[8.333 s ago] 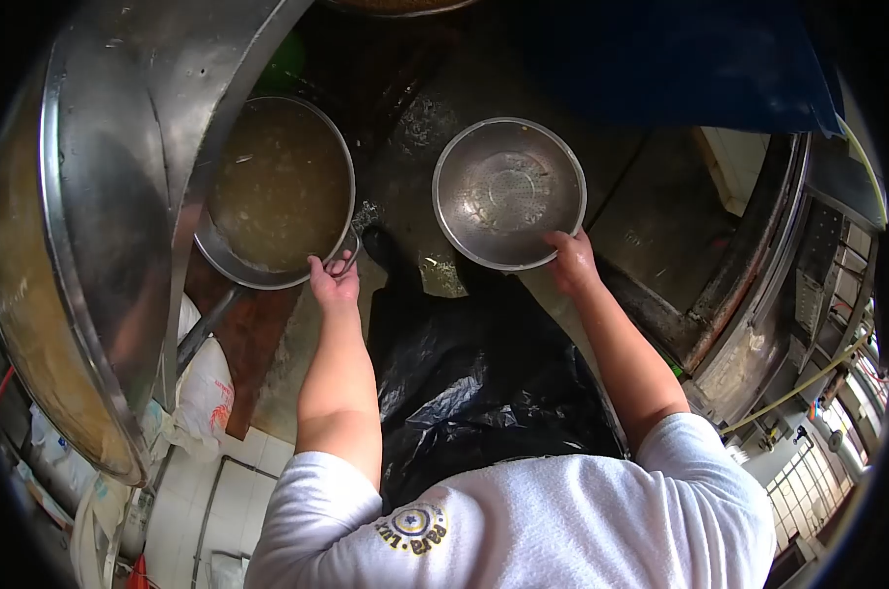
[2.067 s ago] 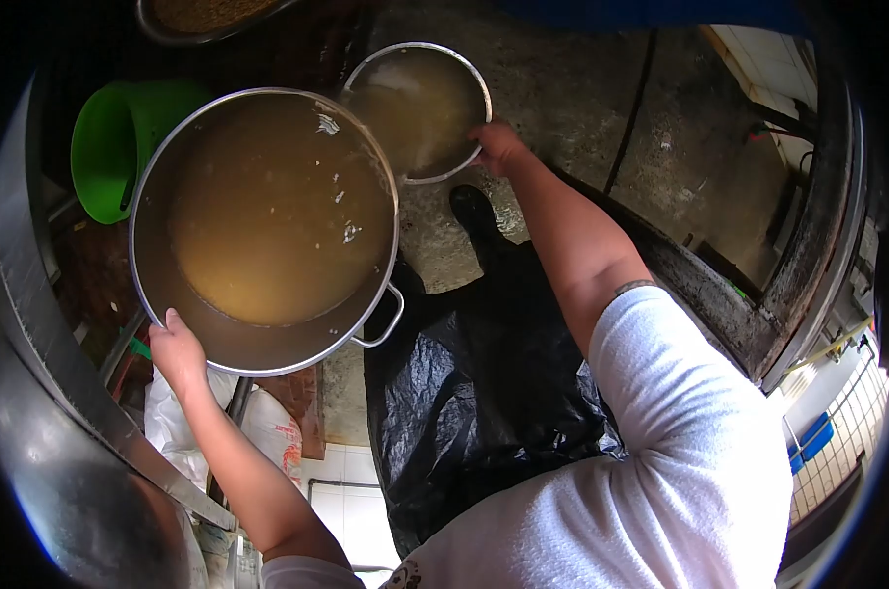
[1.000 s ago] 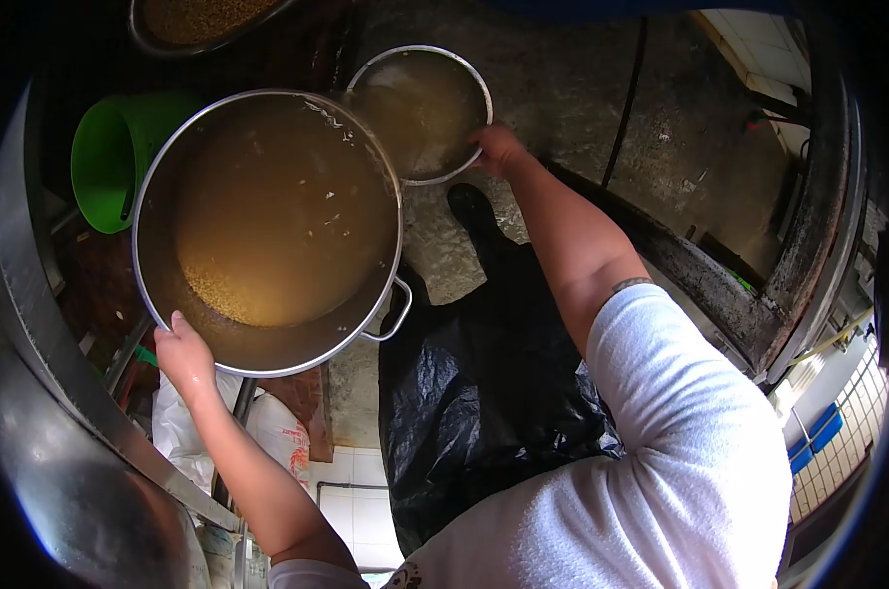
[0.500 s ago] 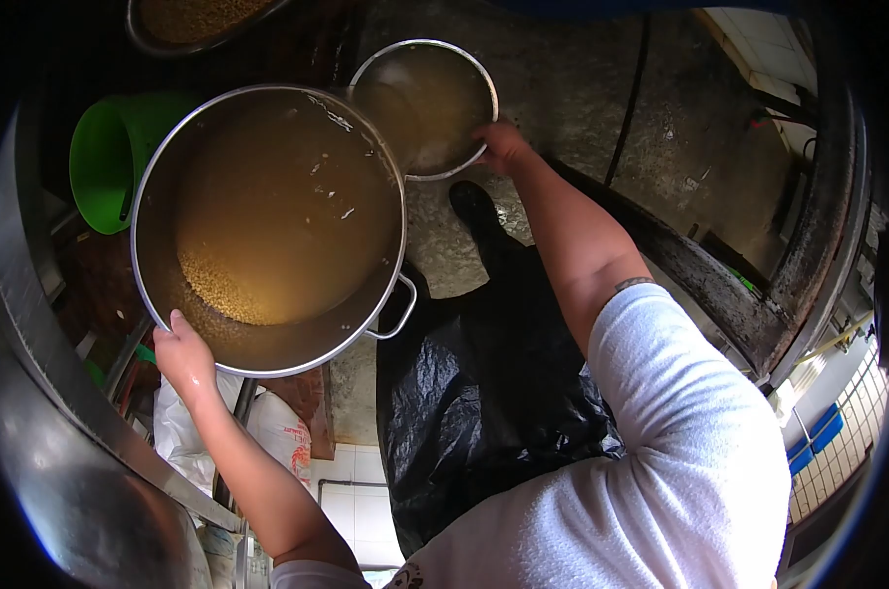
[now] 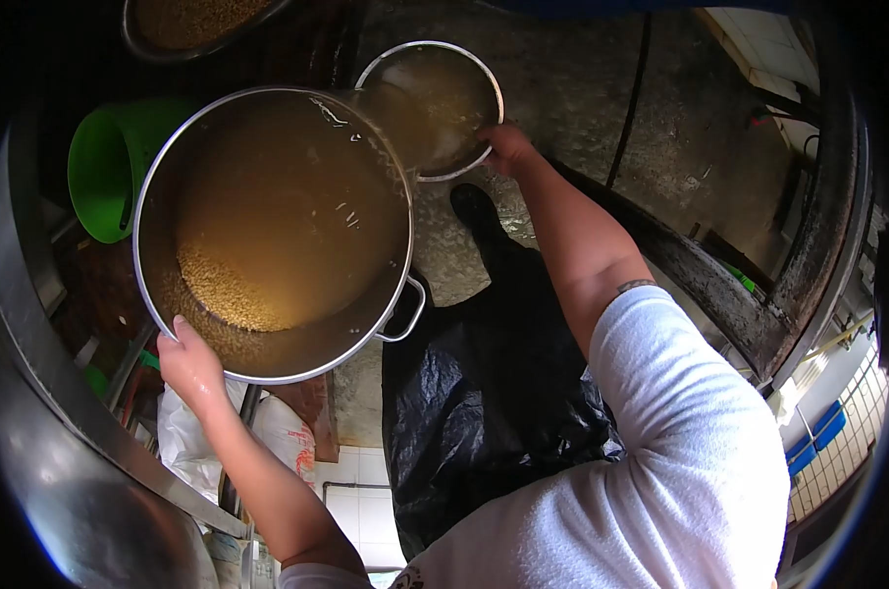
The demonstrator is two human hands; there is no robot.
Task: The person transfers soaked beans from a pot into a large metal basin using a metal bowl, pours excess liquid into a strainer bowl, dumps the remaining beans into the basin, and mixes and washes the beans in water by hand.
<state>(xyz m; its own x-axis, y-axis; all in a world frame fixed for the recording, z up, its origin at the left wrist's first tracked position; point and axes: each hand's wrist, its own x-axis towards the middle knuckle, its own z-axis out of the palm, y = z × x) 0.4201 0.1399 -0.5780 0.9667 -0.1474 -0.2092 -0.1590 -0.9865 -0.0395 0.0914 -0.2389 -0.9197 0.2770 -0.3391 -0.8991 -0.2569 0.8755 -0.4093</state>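
Note:
A large metal pot (image 5: 341, 344) tilts away from me, holding cloudy brownish water (image 5: 287, 206). Soaked yellowish grains (image 5: 231, 290) show along its near side. My left hand (image 5: 189, 363) is closed on the pot's near left edge, thumb over the rim; the fingers underneath are hidden. Murky water runs over the far right lip into a smaller round metal-rimmed vessel (image 5: 500, 93), whose kind, bowl or sieve, I cannot make out. My right hand (image 5: 508, 149) grips that vessel's right rim. A loop handle (image 5: 410, 319) on the pot's right side is free.
A green bucket (image 5: 101, 177) lies tipped at the left. Behind it stands a dark basin (image 5: 150, 49) of grains. White sacks (image 5: 184, 437) are below my left arm. A metal surface (image 5: 81, 481) curves along the left, and a worn beam (image 5: 700, 270) crosses at the right. The floor is wet.
The pot has shifted slightly right and tipped a little more, exposing more grains. The smaller vessel has moved slightly right. More water flows over the lip.

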